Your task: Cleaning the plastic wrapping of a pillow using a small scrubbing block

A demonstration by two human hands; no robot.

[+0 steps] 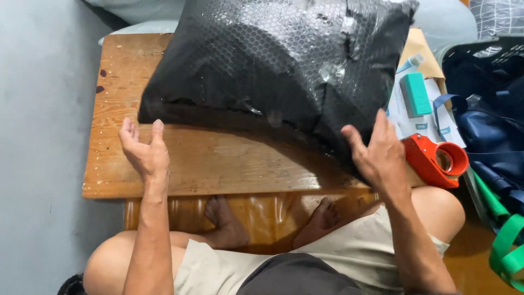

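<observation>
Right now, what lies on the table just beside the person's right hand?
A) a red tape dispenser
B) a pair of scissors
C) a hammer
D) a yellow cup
A: a red tape dispenser sits at the table's right edge, right next to the right hand, which is open against the black bubble-wrapped package.
</observation>
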